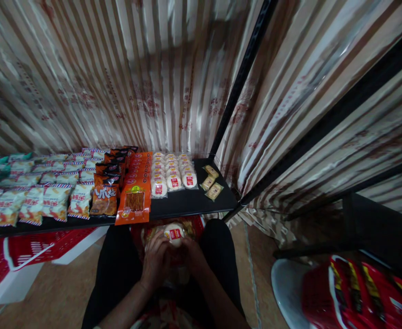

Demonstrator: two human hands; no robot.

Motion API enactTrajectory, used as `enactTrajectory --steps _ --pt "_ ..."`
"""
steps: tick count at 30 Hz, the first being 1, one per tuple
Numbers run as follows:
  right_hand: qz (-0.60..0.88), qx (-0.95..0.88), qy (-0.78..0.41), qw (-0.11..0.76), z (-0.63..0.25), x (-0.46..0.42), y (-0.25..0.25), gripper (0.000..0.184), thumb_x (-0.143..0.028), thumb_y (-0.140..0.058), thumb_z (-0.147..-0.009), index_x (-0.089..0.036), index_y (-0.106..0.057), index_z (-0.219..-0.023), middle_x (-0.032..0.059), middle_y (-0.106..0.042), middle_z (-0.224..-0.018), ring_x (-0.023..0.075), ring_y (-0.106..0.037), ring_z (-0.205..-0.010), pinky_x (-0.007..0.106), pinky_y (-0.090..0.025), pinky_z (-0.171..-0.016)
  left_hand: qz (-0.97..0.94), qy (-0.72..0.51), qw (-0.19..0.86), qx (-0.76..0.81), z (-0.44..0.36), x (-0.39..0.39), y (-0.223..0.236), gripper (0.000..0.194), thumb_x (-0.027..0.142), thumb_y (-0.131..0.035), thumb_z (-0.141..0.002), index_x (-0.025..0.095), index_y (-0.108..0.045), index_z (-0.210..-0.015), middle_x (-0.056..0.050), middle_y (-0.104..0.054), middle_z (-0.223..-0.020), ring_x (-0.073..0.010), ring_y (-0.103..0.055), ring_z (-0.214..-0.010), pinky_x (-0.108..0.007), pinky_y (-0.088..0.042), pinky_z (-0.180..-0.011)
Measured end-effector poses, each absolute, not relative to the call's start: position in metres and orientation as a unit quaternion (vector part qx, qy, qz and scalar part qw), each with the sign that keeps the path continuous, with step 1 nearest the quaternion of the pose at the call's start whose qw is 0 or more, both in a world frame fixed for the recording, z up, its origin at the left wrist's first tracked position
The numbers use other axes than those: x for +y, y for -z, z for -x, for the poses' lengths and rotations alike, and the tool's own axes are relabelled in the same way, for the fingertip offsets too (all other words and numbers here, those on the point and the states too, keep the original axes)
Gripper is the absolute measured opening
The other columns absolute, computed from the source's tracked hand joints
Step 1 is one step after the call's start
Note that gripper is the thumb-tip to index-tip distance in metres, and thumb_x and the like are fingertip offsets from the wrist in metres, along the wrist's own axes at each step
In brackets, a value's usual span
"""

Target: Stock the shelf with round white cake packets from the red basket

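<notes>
Between my knees, just below the shelf's front edge, a round white rice cracker pack (174, 234) with a red label is held in both hands. My left hand (158, 256) has its fingers closed on the pack's left side. On the right side my right hand (191, 253) grips the same pack, its fingertips partly hidden. Beneath the hands lies a large red bag (197, 226), mostly covered by them. On the black shelf (187, 204) ahead, similar rice cracker packs (174, 182) lie in three overlapping rows.
Orange snack-stick bags (134, 192), brown snack bags (104, 198) and white snack bags (55, 201) fill the shelf leftward. Small yellowish biscuit packs (213, 191) lie at its right end. Red baskets (36, 246) stand below left; red bags (368, 288) sit at lower right. A black post (245, 77) rises behind.
</notes>
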State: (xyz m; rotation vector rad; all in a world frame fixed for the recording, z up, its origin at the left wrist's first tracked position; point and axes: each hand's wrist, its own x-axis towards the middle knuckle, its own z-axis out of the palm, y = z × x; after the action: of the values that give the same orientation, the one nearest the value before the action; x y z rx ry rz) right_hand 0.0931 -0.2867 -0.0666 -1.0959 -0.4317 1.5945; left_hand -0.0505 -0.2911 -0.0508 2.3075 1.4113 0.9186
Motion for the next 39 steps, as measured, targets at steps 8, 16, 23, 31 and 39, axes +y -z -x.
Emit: enactTrajectory --steps 8,16,23,31,39 --pt "0.425 -0.189 -0.696 0.547 -0.104 -0.292 0.046 0.036 -0.036 -0.072 -0.058 -0.018 -0.063 -0.088 0.0037 -0.066 -0.082 0.0191 -0.062 -0.074 0.03 -0.045 -0.068 -0.801 -0.338 0.124 0.479 0.043 -0.282 0.049 0.02 0.017 -0.04 -0.082 0.019 -0.06 -0.082 -0.008 -0.059 -0.11 -0.0243 -0.041 -0.121 -0.045 -0.041 -0.095" --pt "0.406 -0.169 -0.702 0.56 -0.105 -0.288 0.04 0.04 -0.03 -0.072 -0.057 -0.017 -0.061 -0.093 0.0031 -0.068 -0.077 0.0166 -0.062 -0.067 0.028 -0.044 -0.067 -0.764 -0.347 0.09 0.537 0.035 -0.273 0.043 0.024 0.025 -0.041 -0.084 0.02 -0.062 -0.077 -0.008 -0.046 -0.131 -0.0245 -0.038 -0.122 -0.043 -0.038 -0.097" --pt "0.412 -0.167 -0.703 0.554 -0.101 -0.282 0.043 0.038 -0.029 -0.072 -0.056 -0.016 -0.062 -0.091 0.0021 -0.067 -0.074 0.0153 -0.06 -0.064 0.026 -0.044 -0.064 -0.694 -0.384 0.254 0.553 0.032 -0.268 0.043 0.028 0.031 -0.036 -0.084 0.019 -0.061 -0.09 -0.009 -0.054 -0.12 -0.0204 -0.051 -0.11 -0.039 -0.042 -0.092" --pt "0.419 -0.166 -0.705 0.548 -0.092 -0.278 0.035 0.033 -0.028 -0.072 -0.056 -0.016 -0.063 -0.085 0.0026 -0.066 -0.069 0.0186 -0.062 -0.065 0.031 -0.046 -0.068 -0.575 -0.446 0.395 0.561 0.02 -0.261 0.033 0.026 0.038 -0.045 -0.078 0.017 -0.054 -0.091 -0.006 -0.065 -0.086 -0.0172 -0.063 -0.077 -0.03 -0.051 -0.07" --pt "0.424 -0.197 -0.696 0.544 -0.091 -0.274 0.046 0.039 -0.035 -0.073 -0.057 -0.015 -0.062 -0.088 0.0052 -0.067 -0.074 0.0216 -0.063 -0.073 0.035 -0.046 -0.074 -0.505 -0.483 0.431 0.571 0.015 -0.249 0.035 0.023 0.04 -0.052 -0.073 0.018 -0.053 -0.081 0.0 -0.062 -0.067 -0.0133 -0.06 -0.06 -0.023 -0.048 -0.056"
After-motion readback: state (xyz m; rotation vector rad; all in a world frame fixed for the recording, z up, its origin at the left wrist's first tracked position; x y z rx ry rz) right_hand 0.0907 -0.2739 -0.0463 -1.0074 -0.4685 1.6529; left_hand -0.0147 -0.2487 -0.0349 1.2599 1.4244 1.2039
